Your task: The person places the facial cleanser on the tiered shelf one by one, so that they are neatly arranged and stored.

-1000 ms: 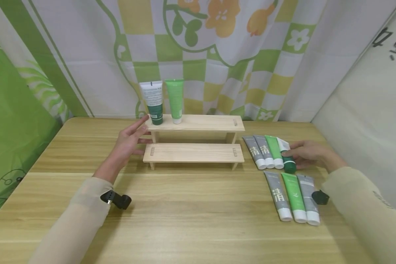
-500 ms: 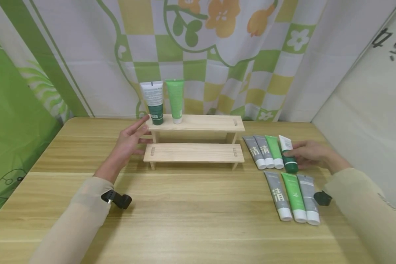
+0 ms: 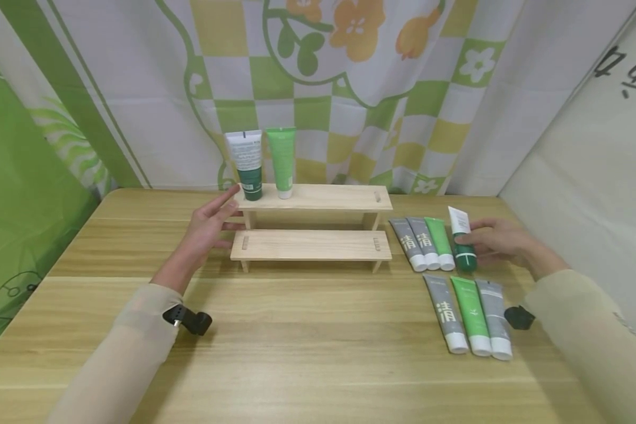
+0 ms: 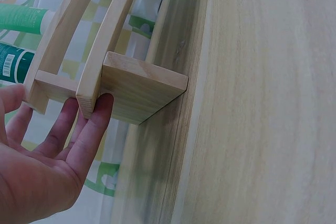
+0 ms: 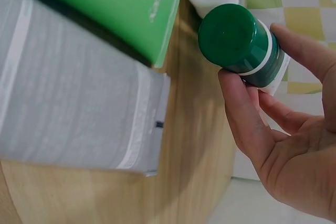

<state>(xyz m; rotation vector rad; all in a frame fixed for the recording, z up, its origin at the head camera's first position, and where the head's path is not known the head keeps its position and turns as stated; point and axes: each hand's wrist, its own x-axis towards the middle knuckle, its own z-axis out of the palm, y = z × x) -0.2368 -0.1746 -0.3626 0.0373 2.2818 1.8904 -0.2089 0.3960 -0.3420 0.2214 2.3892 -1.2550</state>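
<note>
Tube [image 5: 239, 43], one of nine, clamped in right fingers [image 5: 244, 114]; spread left fingers [image 4: 93, 132] touch two shelves [image 3: 311, 244].

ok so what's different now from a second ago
The right hand, already gripping the white-and-green tube, has raised it a little, its white end coming up most. Nothing was let go. The left hand at the wooden stand, the two standing tubes and the six lying tubes stayed put.

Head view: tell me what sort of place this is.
Likely a curtained-off indoor booth: a patterned curtain hangs behind a wood-grain table, which bears stepped wooden shelves.
</note>
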